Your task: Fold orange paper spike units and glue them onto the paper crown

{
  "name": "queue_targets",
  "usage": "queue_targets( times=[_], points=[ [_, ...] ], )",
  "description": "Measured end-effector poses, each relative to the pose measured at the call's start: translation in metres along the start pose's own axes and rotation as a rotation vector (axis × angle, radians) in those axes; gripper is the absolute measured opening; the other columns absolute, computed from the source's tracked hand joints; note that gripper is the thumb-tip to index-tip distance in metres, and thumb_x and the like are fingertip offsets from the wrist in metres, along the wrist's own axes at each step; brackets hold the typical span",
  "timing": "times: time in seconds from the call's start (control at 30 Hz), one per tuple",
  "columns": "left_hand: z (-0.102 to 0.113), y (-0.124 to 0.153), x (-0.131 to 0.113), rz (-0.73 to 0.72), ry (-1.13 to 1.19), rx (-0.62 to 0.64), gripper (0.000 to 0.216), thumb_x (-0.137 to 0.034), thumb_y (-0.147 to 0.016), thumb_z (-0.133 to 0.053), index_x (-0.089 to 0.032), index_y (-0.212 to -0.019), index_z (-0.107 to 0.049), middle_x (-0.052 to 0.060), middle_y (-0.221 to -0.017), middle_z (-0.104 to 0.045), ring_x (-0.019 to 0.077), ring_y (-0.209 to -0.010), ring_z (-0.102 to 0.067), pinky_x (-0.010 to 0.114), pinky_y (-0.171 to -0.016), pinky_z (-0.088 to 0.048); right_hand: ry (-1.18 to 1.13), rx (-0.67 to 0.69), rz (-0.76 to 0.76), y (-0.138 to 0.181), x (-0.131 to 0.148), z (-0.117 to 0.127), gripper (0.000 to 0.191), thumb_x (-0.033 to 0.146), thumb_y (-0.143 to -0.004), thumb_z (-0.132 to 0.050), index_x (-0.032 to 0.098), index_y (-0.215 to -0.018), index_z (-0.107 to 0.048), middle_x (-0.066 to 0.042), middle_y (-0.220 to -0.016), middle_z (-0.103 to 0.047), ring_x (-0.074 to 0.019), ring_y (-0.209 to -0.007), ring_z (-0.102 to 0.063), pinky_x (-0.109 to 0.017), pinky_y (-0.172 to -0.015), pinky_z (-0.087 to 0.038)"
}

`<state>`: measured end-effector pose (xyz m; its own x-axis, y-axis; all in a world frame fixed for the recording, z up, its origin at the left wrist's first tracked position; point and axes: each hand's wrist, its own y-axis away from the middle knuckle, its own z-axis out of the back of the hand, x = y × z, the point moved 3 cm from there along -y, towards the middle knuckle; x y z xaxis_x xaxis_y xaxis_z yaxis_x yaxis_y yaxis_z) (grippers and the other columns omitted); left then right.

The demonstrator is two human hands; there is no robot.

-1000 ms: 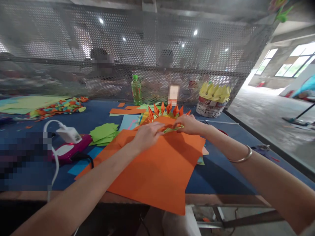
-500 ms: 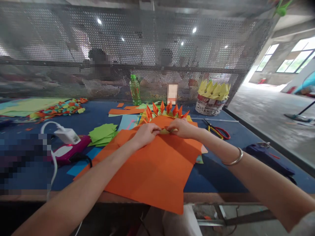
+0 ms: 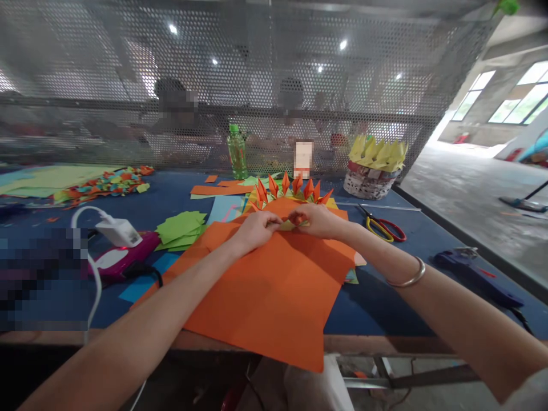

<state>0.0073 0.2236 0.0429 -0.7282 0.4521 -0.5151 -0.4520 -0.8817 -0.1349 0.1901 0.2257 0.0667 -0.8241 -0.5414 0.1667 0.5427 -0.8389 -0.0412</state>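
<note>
My left hand (image 3: pixel 259 229) and my right hand (image 3: pixel 314 220) meet over large orange paper sheets (image 3: pixel 265 297) on the table. Between them they pinch a small yellow-green paper piece (image 3: pixel 289 226), one end in each hand's fingertips. Its folds are too small to make out. Just beyond my hands stands a row of pointed orange folded-paper pieces (image 3: pixel 297 185), set in an arc with pale green at their bases. One corner of the orange sheets hangs over the table's front edge. A bangle circles my right wrist.
Scissors (image 3: pixel 381 228) and a blue glue gun (image 3: pixel 475 274) lie on the right. Behind stand a basket with yellow folded points (image 3: pixel 372 180) and a green bottle (image 3: pixel 237 154). Left are green paper squares (image 3: pixel 182 228), a magenta power strip (image 3: pixel 124 260) with a white plug, and coloured paper scraps (image 3: pixel 115 185).
Both hands stay over the same spot, still pinching the small paper piece, with only slight finger movement. The whole view has shifted a little.
</note>
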Motion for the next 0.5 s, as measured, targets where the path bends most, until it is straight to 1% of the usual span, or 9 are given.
queue_targets(
  times=[0.27,0.5],
  points=[
    [-0.001,-0.002,0.0,-0.069,-0.032,-0.018,0.029,-0.034,-0.099,-0.061,-0.017,-0.123,-0.061,0.01,-0.125,-0.063,0.023,-0.105,-0.065,0.043,-0.09,-0.056,0.003,-0.012,0.047,-0.001,0.004,-0.005,0.033,0.035,-0.097,-0.063,0.017,-0.125,-0.061,-0.009,-0.126,-0.063,-0.0231,-0.106,-0.065,-0.044,-0.088,-0.057],
    [-0.004,-0.005,0.004,-0.123,-0.056,-0.005,0.031,-0.034,-0.099,-0.061,-0.016,-0.124,-0.06,0.01,-0.124,-0.063,0.0232,-0.104,-0.065,0.044,-0.089,-0.057,0.014,-0.02,0.093,-0.011,0.0,-0.014,0.033,0.035,-0.098,-0.063,0.017,-0.125,-0.061,-0.009,-0.126,-0.063,-0.0227,-0.105,-0.065,-0.043,-0.088,-0.057]
  ],
)
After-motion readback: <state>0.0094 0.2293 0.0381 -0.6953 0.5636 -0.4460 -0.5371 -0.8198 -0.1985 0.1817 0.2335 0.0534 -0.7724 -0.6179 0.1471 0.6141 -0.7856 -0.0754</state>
